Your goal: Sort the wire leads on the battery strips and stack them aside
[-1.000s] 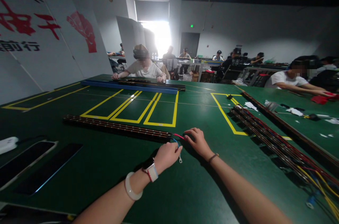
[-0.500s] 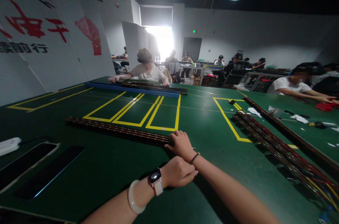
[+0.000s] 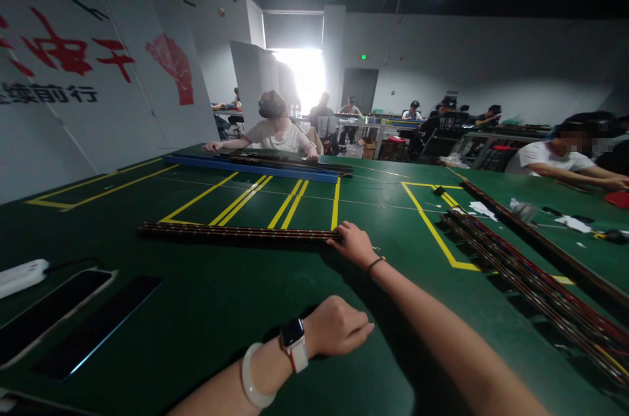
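A bundle of long, thin dark-brown strips (image 3: 236, 233) with pale marks along it lies crosswise over the green table, just in front of yellow tape outlines. My right hand (image 3: 354, 244), with a dark beaded bracelet at the wrist, is closed on the bundle's right end. My left hand (image 3: 337, 327), wearing a watch (image 3: 293, 334) and a white bangle (image 3: 255, 377), hovers nearer to me, apart from the bundle. Its fingers are curled together, and whatever they may hold is hidden.
Two dark flat slabs (image 3: 98, 327) and a white power strip (image 3: 22, 277) lie at left. A blue rail (image 3: 255, 169) is before a co-worker (image 3: 280, 131) across the table. Bundled strips with coloured wires (image 3: 531, 285) and a long brown strip (image 3: 531, 229) are at right.
My right hand has moved forward and slightly right, shifting the bundle forward and turning it straighter across. My left hand, earlier against the right wrist, is now apart from it.
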